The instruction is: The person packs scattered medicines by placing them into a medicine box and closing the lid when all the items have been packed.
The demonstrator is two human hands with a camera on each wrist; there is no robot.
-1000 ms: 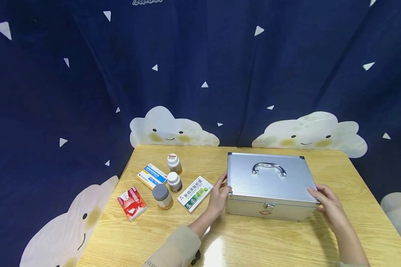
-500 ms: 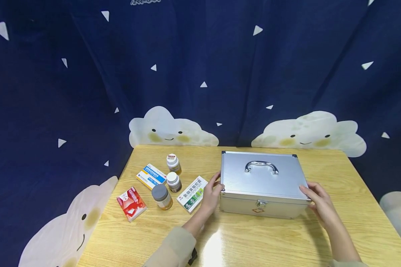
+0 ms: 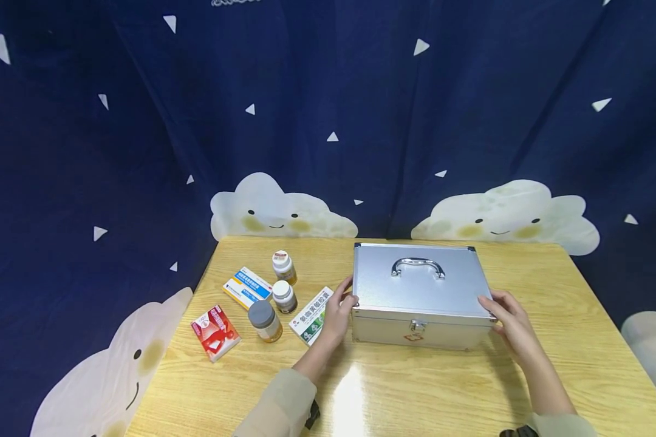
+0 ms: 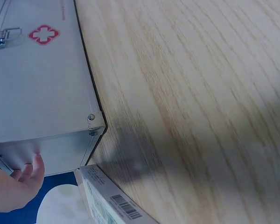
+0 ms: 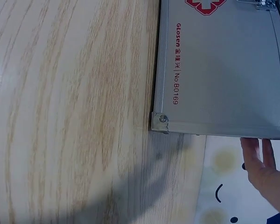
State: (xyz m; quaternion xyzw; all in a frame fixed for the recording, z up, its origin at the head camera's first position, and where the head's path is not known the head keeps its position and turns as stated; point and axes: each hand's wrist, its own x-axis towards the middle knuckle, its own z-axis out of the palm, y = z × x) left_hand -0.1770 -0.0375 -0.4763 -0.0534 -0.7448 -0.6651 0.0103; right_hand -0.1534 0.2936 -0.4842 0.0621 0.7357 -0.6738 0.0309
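Observation:
A silver first-aid box with a chrome lid handle and a front latch stands on the table, lid down. My left hand holds its left side, thumb by the front corner. At the opposite end my right hand grips the box, thumb over the lid's edge and fingers along the side. In the left wrist view, the fingertips of the left hand touch the end wall. The right wrist view shows the right hand with its fingertips partly hidden behind the box.
A white-green medicine box lies just left of my left hand. Beyond it are a grey-capped bottle, two white-capped bottles, a blue-white medicine box and a red medicine box. A dark blue curtain hangs behind the table.
Both hands have moved left with the first-aid box, bringing it closer to the medicines. My left hand now overlaps more of the white-green medicine box. The medicines have stayed in place.

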